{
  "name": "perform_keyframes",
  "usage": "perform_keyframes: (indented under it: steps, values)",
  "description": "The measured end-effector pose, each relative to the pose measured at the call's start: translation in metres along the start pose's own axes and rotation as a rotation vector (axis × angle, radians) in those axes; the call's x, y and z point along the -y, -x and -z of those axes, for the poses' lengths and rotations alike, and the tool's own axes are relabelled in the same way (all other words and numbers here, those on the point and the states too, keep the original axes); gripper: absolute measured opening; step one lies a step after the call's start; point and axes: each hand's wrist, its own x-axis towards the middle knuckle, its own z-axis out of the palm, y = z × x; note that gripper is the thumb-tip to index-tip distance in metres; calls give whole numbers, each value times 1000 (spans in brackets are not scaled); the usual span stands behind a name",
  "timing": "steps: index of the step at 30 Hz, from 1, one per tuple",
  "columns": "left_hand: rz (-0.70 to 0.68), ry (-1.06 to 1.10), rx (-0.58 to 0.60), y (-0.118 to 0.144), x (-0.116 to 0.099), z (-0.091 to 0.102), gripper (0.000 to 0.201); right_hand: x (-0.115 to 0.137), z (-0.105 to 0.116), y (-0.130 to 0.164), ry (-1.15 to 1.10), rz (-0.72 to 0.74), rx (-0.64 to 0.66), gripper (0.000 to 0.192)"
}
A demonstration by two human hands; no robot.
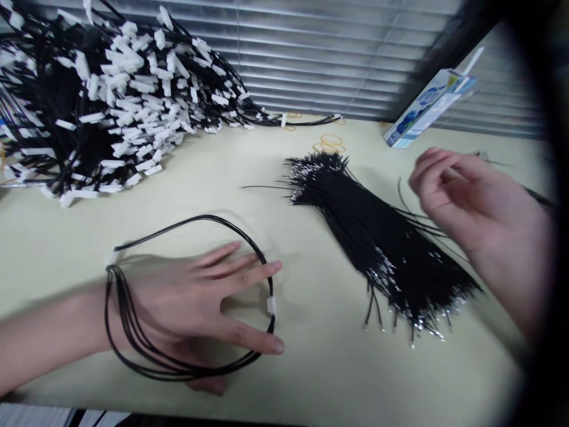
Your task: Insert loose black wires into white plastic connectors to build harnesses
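Observation:
My left hand is spread over the table, fingers apart. A coil of thin black cables loops around it, crossing over the wrist and passing by the fingertips. White tags sit on the coil beside the fingers and near the wrist. Index finger and thumb reach out to the coil's right side. My right hand is raised at the right, blurred, with its fingers curled together; whatever they may hold cannot be made out. Below and left of it lies a thick bundle of black wires with shiny metal ends.
A large heap of black cables with white connectors fills the back left. Yellow rubber bands lie behind the wire bundle. A blue and white carton leans by the window blinds. The table's front edge runs along the bottom.

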Motion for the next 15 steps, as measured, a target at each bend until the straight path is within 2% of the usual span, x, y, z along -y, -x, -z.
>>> perform_keyframes:
  steps: [3, 4, 6, 7, 9, 11, 13, 15]
  values:
    - [-4, -14, 12, -2, -2, -2, 70, 2, -29, 48, -38, -271, 249, 12]
    - [-5, -17, 7, -3, -2, -3, 71, 3, -39, 67, -122, -338, 387, 6]
    - [-8, -26, -1, -3, -3, -4, 70, 6, -55, 101, -76, -437, 666, 5]
    - [-4, -34, -3, -3, -4, -5, 68, 7, -61, 114, 0, -482, 728, 6]
    - [15, -63, -26, -3, -6, -9, 59, 6, -66, 131, 104, -525, 810, 6]
    - [55, -111, -100, -4, -9, -15, 50, 3, -67, 138, 124, -582, 835, 8]
    - [99, -123, -242, -5, -12, -23, 43, -1, -66, 138, 98, -639, 841, 10]
    - [177, -41, -426, -8, -15, -29, 38, -4, -65, 137, 71, -648, 841, 11]
